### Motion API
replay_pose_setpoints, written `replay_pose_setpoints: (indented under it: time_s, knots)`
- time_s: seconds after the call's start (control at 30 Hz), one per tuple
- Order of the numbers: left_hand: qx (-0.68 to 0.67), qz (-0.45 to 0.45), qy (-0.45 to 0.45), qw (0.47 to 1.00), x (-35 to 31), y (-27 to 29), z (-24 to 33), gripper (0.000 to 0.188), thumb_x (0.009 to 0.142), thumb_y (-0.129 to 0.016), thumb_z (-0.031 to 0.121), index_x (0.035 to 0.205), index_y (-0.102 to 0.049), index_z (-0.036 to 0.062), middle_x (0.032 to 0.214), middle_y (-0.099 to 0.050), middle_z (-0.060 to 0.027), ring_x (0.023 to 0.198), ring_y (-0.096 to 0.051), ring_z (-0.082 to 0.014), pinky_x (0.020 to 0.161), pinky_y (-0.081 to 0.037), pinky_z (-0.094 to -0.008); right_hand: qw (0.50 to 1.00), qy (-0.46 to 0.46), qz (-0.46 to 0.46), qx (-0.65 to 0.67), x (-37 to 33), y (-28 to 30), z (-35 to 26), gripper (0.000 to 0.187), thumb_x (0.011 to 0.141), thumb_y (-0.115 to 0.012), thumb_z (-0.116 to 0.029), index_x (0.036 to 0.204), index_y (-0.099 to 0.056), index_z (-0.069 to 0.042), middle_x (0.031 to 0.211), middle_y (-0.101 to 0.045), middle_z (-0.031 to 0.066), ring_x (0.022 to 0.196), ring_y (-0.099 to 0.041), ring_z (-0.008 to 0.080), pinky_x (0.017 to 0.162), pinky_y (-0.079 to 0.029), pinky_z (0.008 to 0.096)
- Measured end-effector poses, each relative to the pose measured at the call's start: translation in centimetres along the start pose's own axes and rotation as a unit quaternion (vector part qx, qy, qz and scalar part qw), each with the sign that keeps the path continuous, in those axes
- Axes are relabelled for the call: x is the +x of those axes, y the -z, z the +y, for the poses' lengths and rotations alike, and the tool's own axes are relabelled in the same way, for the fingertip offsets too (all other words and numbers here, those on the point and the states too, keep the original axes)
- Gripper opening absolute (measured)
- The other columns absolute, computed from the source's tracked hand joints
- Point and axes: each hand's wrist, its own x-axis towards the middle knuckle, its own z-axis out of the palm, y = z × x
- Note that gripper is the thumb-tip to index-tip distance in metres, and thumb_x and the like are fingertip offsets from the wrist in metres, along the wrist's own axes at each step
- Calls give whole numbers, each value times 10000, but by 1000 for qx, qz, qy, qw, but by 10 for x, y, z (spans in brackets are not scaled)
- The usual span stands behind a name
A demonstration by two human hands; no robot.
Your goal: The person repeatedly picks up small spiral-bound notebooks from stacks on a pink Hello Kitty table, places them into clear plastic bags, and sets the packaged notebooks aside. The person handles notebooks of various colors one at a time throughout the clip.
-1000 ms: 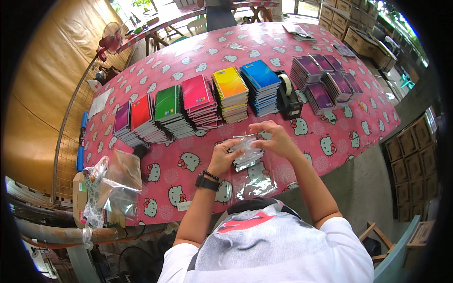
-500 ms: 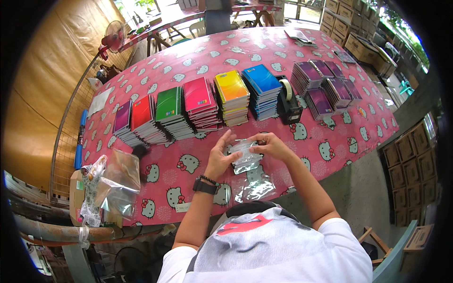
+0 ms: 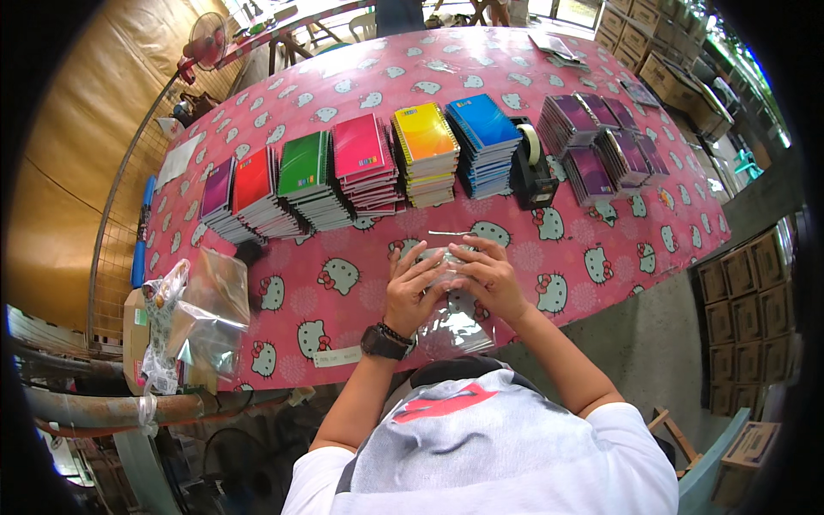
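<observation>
My left hand (image 3: 410, 292), with a dark watch on the wrist, and my right hand (image 3: 486, 280) meet over a small bundle in a clear plastic bag (image 3: 457, 330). Fingers of both hands curl over the bundle's far end, thumbs on the near side. The bag's loose part spreads flat and shiny toward me. Most of the bundle hides under my fingers, so its contents cannot be made out. Beyond my hands stand stacks of spiral notebooks: purple, red, green (image 3: 305, 167), pink (image 3: 362, 150), yellow (image 3: 427, 133) and blue (image 3: 483, 122).
A black tape dispenser (image 3: 534, 172) stands right of the blue stack. Purple notebook packs (image 3: 592, 150) lie beyond it. Clear plastic sheets (image 3: 210, 313) sit at the table's left edge. Cardboard boxes (image 3: 747, 300) are piled to the right, and a red fan (image 3: 206, 43) stands far left.
My hands have come closer together, and their fingers now cover more of the bundle. The view has shifted, so the notebook stacks appear higher.
</observation>
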Motion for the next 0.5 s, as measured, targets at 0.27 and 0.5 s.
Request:
replay_pose_setpoints:
  time_s: [0.27, 0.5]
  knots:
    - [-59, 61, 84, 993, 4, -8, 2, 326, 784, -709, 134, 1100, -661, 68, 972, -705, -38, 1094, -561, -191, 1100, -183, -468, 994, -92, 39, 53, 21, 3, -10, 239, 699, -756, -168, 885, -660, -54, 915, -612, 73, 977, -525, 276, 841, -415, 382]
    - [-173, 90, 198, 961, 25, -10, 8, 780, 775, -712, 97, 1418, -275, 29, 782, -710, -3, 1003, -600, -164, 1068, -246, -454, 938, -283, -68, 191, 44, 11, -1, 288, 678, -791, -130, 881, -645, 12, 852, -591, 76, 750, -586, 150, 658, -476, 276]
